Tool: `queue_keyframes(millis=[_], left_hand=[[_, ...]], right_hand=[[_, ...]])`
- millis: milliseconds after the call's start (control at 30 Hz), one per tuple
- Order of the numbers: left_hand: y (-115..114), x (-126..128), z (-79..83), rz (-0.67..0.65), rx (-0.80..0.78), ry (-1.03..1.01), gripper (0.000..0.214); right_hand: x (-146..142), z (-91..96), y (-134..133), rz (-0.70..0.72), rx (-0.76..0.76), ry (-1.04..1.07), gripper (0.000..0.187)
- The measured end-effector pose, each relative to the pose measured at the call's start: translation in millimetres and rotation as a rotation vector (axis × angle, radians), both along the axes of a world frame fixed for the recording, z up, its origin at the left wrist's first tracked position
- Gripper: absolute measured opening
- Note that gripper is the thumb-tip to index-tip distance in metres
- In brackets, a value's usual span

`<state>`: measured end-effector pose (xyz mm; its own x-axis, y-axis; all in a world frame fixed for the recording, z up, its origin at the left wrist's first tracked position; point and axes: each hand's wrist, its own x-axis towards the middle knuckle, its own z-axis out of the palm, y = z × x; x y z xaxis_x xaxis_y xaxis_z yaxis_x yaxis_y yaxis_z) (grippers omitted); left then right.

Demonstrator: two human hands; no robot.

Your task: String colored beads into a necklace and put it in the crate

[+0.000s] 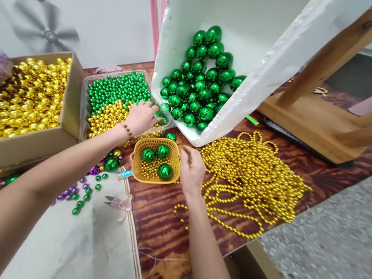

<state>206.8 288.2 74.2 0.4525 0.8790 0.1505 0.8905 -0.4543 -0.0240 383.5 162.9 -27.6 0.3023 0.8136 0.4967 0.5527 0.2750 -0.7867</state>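
Observation:
My left hand (141, 118), with a beaded bracelet on its wrist, reaches over the clear plastic tray (85, 97). Its fingers curl down near the tray's right corner, among small green beads (120, 86); what they close on is hidden. Gold beads (107, 119) fill the tray's near part. My right hand (191, 168) is closed at the right rim of a small yellow plastic basket (154, 181) on the table. Inside the basket lie three large green balls (165, 172) and many small gold beads (147, 169).
A tilted white foam box (247, 97) holds many green balls (199, 83). Gold bead strings (249, 181) heap at right. A cardboard box (75, 91) of gold beads stands left. Thread snips (118, 203) and loose beads (86, 197) lie on a white cloth (88, 246). An upturned wooden stool (326, 127) is behind.

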Motion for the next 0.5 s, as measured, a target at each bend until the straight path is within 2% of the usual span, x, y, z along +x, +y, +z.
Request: queue_keyframes(millis=[133, 233, 367, 500], left_hand=[[53, 6, -18.1, 0.068, -0.223, -0.042, 0.051], [68, 7, -32.8, 0.062, -0.276, -0.049, 0.051], [66, 5, -36.4, 0.059, -0.241, -0.087, 0.054], [43, -5, -21.1, 0.030, 0.001, -0.361, 0.050]], right_hand=[[9, -6.4, -9, -0.070, -0.051, -0.029, 0.029], [17, -12.4, -13, -0.059, -0.101, -0.042, 0.030], [22, -0.3, 2, -0.018, -0.307, -0.169, 0.034], [14, 22.9, 46, 0.095, -0.526, -0.381, 0.034]])
